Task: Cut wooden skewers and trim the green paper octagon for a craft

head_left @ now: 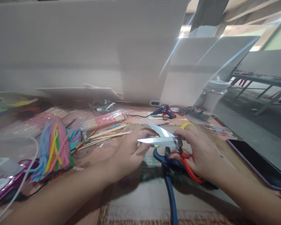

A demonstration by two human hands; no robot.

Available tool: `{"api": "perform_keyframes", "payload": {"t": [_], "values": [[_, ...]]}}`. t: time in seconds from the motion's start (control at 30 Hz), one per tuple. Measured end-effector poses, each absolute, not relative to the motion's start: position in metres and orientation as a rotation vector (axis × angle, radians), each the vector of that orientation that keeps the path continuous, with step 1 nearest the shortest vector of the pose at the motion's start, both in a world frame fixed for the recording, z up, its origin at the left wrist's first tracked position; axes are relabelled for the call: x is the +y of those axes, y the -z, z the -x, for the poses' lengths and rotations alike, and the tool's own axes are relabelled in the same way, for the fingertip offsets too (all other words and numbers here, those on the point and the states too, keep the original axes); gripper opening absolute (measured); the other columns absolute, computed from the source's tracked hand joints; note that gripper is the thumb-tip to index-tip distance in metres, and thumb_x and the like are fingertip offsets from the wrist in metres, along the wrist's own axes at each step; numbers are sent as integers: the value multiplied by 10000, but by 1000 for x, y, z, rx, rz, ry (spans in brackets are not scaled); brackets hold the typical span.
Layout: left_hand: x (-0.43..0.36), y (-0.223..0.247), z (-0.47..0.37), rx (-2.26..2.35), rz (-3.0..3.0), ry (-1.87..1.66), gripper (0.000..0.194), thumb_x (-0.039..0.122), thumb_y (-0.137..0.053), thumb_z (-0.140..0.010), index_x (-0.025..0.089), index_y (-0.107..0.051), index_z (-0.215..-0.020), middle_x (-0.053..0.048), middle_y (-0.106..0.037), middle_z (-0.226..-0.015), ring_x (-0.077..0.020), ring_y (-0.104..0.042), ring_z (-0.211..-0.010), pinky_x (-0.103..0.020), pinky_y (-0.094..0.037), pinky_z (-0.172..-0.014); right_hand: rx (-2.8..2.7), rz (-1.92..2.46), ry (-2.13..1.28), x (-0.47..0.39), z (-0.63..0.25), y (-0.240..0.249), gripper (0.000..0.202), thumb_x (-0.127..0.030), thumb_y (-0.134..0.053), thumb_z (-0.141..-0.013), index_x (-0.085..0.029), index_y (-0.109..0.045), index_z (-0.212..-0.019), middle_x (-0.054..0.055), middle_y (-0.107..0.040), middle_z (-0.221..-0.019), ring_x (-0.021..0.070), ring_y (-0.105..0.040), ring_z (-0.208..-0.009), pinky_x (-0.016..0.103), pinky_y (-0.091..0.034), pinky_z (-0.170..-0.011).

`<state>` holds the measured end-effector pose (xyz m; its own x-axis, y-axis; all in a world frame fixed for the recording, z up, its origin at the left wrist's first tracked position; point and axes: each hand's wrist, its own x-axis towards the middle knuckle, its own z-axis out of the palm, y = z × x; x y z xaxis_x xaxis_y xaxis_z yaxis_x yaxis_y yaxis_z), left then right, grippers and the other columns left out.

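Scissors with red and yellow handles are held up in my right hand, its fingers wrapped round the handles. The blades are spread and point left. My left hand is closed at the blade tips, its fingers pinched on something small that the blades mostly hide; a yellow-green bit shows between the blades. Below the scissors a dark blue tool with long handles lies on the work surface, partly behind my right hand.
Colourful pipe cleaners, wooden sticks and a purple device lie at the left. A blue glue gun lies behind. At the right are a phone and a lidded plastic cup. White boards stand behind.
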<state>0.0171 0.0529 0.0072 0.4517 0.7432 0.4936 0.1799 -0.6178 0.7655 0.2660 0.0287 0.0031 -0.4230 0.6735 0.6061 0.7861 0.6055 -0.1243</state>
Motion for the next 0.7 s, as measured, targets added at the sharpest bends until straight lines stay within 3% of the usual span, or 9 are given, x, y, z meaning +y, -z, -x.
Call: {"api": "perform_keyframes", "payload": {"t": [0.13,0.3,0.7], "values": [[53,-9,-18,728,-2090,-1125,215,143,-451,-934,191,-657,-970,-49,-735,-1069,-192,-660,-981,-317,-504,-880,-2228,1111,245,28,-263,-2,421,-428,-704,-860,-217,-522,-1176,69,-553,-949,240,-562,-815,386,-467,-727],[51,-11,-18,758,-2119,-1134,204,177,-458,-935,190,-662,-942,-48,-747,-1028,-192,-673,-942,-318,-522,-850,-2258,1119,283,27,-261,-5,392,-434,-677,-883,-207,-523,-1162,69,-536,-944,226,-524,-801,363,-437,-710],[53,-4,-16,692,-2236,-1259,253,37,-467,-903,189,-669,-920,-5,-745,-979,-137,-677,-894,-247,-524,-806,-2283,1068,248,24,-258,-9,465,-553,-659,-889,-162,-549,-1115,57,-516,-903,208,-473,-773,328,-369,-686]]}}
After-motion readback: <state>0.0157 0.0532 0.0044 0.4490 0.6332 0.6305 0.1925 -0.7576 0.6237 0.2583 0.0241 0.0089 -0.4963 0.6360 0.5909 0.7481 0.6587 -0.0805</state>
